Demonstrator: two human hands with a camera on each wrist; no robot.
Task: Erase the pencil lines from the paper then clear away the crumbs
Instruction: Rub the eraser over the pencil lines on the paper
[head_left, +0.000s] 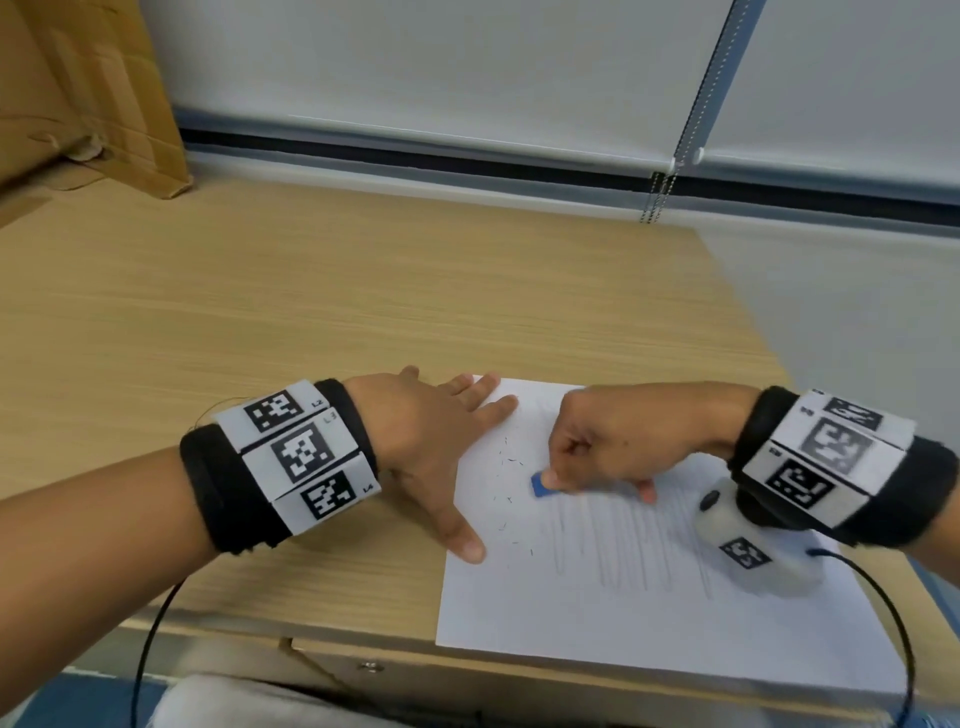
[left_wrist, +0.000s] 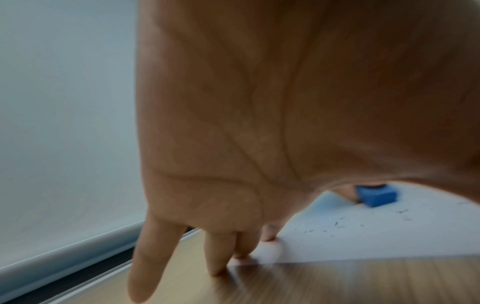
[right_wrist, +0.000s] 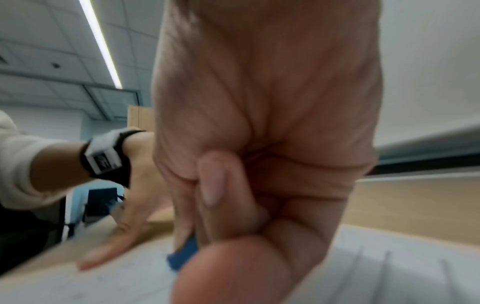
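Pinching a small blue eraser (head_left: 540, 487) between thumb and curled fingertips, the right hand (head_left: 613, 441) reaches in from the right with its knuckles up and presses the eraser onto the white paper (head_left: 597, 613). Faint pencil lines (head_left: 623, 545) run across the sheet just below and to the near side of that hand, and dark crumbs (head_left: 511, 462) lie scattered between the two hands. The left hand (head_left: 431, 441) lies flat with fingers spread and straight, holding nothing; its thumb and two fingertips press on the paper's left edge, while the other fingers rest on the wooden table (head_left: 260, 312). Beyond both hands the table runs on to the wall. To the right of the right hand the table's edge is close, and the paper's near edge lies just short of the table's front edge.
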